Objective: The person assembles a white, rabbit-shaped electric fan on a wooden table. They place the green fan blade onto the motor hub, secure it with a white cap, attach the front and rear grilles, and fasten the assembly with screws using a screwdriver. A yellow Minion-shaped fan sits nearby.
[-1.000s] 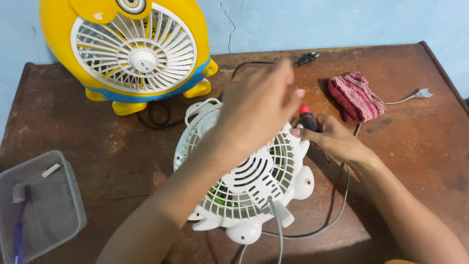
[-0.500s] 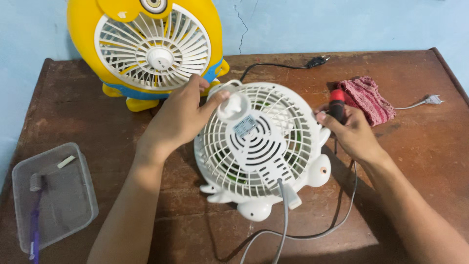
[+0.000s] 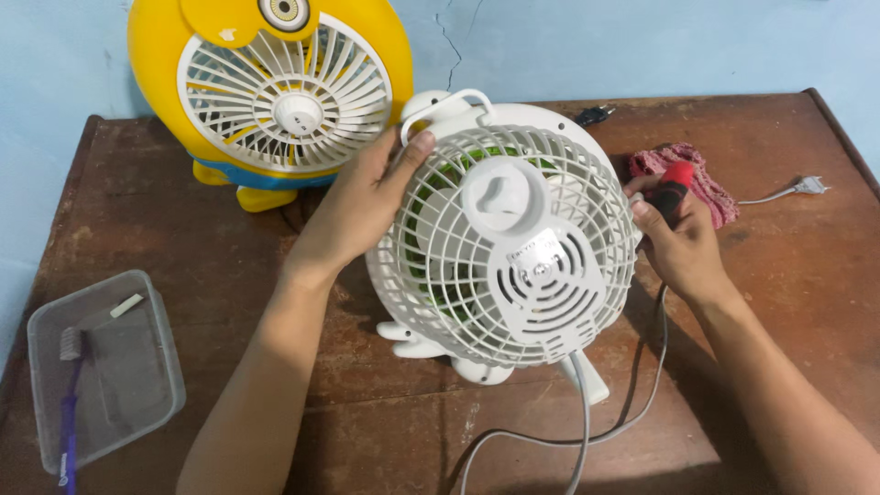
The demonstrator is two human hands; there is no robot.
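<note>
Together we tilt the white fan (image 3: pixel 513 247) upright, left hand (image 3: pixel 357 206) gripping its grille edge, right hand (image 3: pixel 683 243) steadying the far side while clenching a red-handled screwdriver (image 3: pixel 674 188).

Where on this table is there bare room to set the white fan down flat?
Bare wood shows between the clear plastic tub and the white fan, in front of the yellow fan. Another patch lies at the right, beyond the red cloth and white plug. Crowded: under the white fan, where the grey cord loops.
</note>
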